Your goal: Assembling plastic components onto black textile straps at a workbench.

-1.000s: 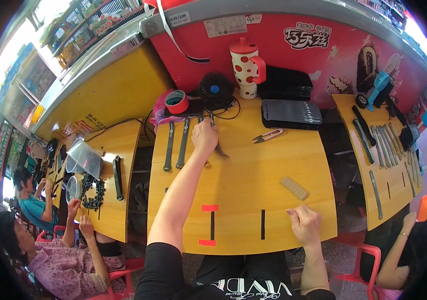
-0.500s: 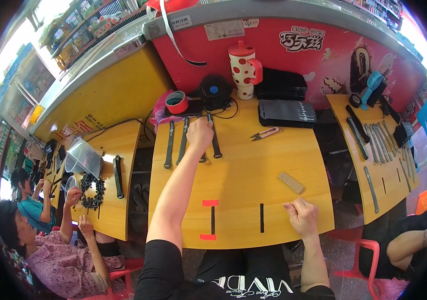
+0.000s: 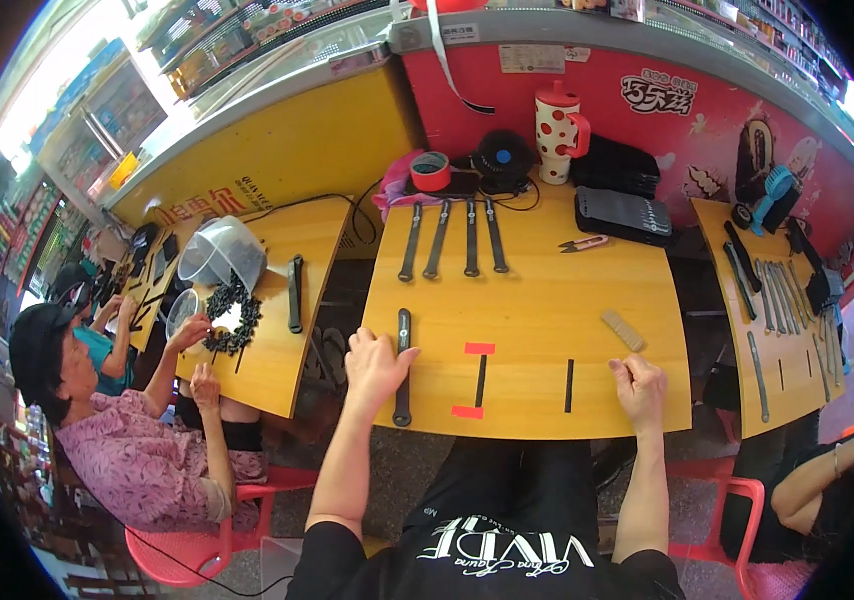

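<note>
My left hand (image 3: 375, 370) rests at the near left of the wooden table (image 3: 527, 300), its thumb stretched out across a dark strap (image 3: 403, 385) with rounded ends. Its fingers are apart from the thumb, on the strap's left side. Closed at the near right, my right hand (image 3: 639, 392) has thumb and fingers pressed together; what it holds, if anything, is hidden. Between the hands lie two thin black strips, one (image 3: 481, 380) with red tape (image 3: 480, 348) at its ends, the other (image 3: 570, 385) bare. Several similar straps (image 3: 471, 240) form a row at the back left.
A tan ribbed block (image 3: 623, 330) lies near my right hand. Behind are thread snips (image 3: 584, 244), a stack of black pouches (image 3: 622, 215), a dotted tumbler (image 3: 556, 135), a fan (image 3: 503, 155) and a red tape roll (image 3: 430, 172). A co-worker (image 3: 117, 430) sits at the left table.
My left hand has come back from the strap row to the near-left strap, whose place my forearm covered before. My right hand stays closed near the same spot. The view has shifted.
</note>
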{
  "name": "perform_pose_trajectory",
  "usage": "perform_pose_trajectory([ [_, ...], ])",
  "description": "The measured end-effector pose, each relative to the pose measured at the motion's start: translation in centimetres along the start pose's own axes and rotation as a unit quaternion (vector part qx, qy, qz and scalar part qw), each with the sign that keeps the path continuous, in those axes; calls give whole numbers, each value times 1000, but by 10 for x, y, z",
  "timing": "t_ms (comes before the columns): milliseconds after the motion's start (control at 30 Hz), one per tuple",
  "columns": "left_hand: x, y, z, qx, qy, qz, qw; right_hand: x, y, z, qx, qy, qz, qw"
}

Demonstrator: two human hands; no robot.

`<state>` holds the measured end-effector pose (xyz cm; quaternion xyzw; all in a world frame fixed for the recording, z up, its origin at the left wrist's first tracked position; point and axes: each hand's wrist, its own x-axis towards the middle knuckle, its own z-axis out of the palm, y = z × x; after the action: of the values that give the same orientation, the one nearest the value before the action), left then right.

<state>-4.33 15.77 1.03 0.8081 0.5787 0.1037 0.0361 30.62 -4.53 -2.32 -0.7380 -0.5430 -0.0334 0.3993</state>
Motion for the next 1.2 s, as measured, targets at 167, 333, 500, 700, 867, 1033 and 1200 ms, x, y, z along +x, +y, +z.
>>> perform_pose_trajectory([
  [167, -4, -23, 30, -54, 182, 22, 982, -5, -4, 5, 4, 13, -18, 1000],
  [333, -35, 14, -35, -644, -88, -44, 759, -13, 6, 8, -18, 91, -9, 996],
  [500, -87, 66, -49, -832, -290, -25, 471, -27, -31, 5, 141, 87, 130, 978],
  [700, -113, 95, -41, -849, -346, -46, 397, -42, -152, -23, 239, -92, 46, 966],
  [867, -118, 108, -30, -816, -349, -20, 461, -40, -161, -33, 139, -42, -31, 989],
  [1033, -128, 118, -26, -826, -354, -14, 439, -45, -163, -32, 68, -45, -60, 995],
  [1200, -128, 119, -26, -821, -355, -8, 448, -46, -163, -32, 40, -46, -56, 997],
])
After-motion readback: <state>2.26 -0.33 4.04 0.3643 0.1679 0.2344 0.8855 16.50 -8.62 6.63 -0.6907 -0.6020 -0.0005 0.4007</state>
